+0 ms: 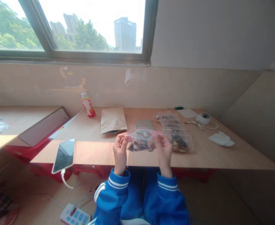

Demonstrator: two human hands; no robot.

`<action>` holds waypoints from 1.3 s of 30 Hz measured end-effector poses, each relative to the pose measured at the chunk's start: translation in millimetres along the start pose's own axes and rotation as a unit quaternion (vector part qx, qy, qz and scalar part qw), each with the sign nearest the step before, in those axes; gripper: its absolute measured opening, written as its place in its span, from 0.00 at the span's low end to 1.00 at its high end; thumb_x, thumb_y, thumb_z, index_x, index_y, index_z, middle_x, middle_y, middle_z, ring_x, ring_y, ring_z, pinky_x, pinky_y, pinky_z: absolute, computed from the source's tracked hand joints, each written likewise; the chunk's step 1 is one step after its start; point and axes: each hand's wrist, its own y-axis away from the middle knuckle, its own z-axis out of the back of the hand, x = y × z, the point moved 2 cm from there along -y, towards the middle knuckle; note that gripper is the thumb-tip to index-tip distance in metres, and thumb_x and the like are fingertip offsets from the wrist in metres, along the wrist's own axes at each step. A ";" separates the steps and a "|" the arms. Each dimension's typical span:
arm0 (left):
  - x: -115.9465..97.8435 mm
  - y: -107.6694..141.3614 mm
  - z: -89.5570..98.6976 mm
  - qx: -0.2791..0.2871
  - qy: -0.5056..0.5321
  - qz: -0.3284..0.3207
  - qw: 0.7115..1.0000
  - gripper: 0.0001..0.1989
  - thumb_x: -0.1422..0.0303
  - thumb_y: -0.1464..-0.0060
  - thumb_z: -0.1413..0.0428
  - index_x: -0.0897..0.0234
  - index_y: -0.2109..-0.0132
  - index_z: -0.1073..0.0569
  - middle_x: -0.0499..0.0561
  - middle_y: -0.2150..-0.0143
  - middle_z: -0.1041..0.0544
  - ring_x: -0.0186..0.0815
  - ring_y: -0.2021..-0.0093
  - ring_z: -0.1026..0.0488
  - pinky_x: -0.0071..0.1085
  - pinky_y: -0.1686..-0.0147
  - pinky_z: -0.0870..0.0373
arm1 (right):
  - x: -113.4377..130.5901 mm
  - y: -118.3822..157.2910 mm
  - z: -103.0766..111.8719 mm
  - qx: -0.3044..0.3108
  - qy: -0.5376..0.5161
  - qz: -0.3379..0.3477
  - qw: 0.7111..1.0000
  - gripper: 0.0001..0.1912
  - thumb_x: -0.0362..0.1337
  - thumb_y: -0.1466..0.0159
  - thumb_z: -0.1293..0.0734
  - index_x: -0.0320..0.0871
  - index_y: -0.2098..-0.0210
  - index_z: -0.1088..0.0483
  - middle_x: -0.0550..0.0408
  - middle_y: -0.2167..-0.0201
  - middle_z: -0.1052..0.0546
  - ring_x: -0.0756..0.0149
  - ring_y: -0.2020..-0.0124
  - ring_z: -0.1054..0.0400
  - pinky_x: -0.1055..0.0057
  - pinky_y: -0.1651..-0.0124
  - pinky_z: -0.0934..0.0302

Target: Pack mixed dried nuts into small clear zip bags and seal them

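Both my hands hold up a clear zip bag point(141, 144) with a red-edged seal, pinching its top corners between finger and thumb. Dark and tan dried pieces lie in the bottom of the bag. My left hand point(120, 153) grips its left end and my right hand point(163, 150) its right end, just above the near edge of the wooden table point(88, 147). Directly behind my right hand lies a similar filled bag point(178, 142). Two more bags point(167, 118) point(173, 127) lie farther back.
A kraft paper pouch point(113, 121), a flat silver device point(144, 124), and a red-and-white bottle point(88, 104) stand on the table. A charging phone point(63, 156) overhangs the left edge. A white round gadget point(203, 118) and tissue point(220, 139) lie right; a power strip point(75, 215) sits on the floor.
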 end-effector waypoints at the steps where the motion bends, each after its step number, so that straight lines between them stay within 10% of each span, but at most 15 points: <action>1: -0.9 -0.4 1.2 0.000 -0.019 -0.007 1.000 0.13 0.58 0.47 0.42 0.64 0.64 0.27 0.48 0.71 0.24 0.33 0.68 0.26 0.29 0.64 0.29 | 0.1 -0.5 0.8 -0.001 -0.002 0.001 1.000 0.15 0.48 0.44 0.30 0.42 0.65 0.28 0.47 0.61 0.19 0.57 0.57 0.25 0.59 0.51 0.34; 39: 2.2 3.9 13.5 -0.001 -0.026 -0.009 1.000 0.11 0.60 0.50 0.40 0.63 0.65 0.28 0.44 0.74 0.30 0.27 0.75 0.33 0.21 0.75 0.36 | -2.9 5.0 3.5 0.086 0.064 -0.018 0.994 0.16 0.49 0.43 0.31 0.43 0.64 0.25 0.52 0.68 0.20 0.62 0.67 0.26 0.68 0.66 0.33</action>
